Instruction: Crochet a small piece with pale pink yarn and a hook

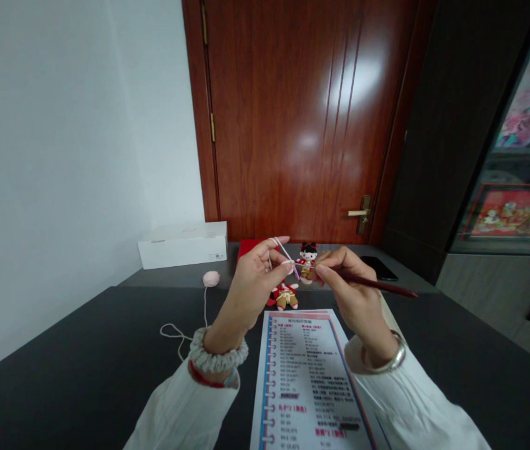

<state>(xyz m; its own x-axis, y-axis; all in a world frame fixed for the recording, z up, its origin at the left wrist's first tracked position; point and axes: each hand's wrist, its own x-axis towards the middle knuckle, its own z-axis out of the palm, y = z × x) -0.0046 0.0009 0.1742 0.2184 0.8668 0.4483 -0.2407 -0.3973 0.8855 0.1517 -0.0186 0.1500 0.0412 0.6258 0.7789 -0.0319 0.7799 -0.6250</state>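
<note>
Pale yarn [282,247] runs over the raised index finger of my left hand [261,270], whose thumb and fingers pinch a small piece of crochet work [289,265]. A small purple marker [297,273] hangs by the piece. My right hand [347,278] is closed round a crochet hook [377,283] with a dark red handle; its thin metal tip meets the work at my left fingertips. Behind the hands stands a crocheted doll [307,255] with black hair buns. A doll body [285,296] in red and tan lies nearer, partly hidden by my left hand.
On the dark table [105,350] a pale pink yarn ball [211,279] sits left, its loose strand trailing toward my left wrist. Printed pattern sheets [309,381] lie between my forearms. At the back are a white box [183,244], a red item [247,247] and a black phone [380,268].
</note>
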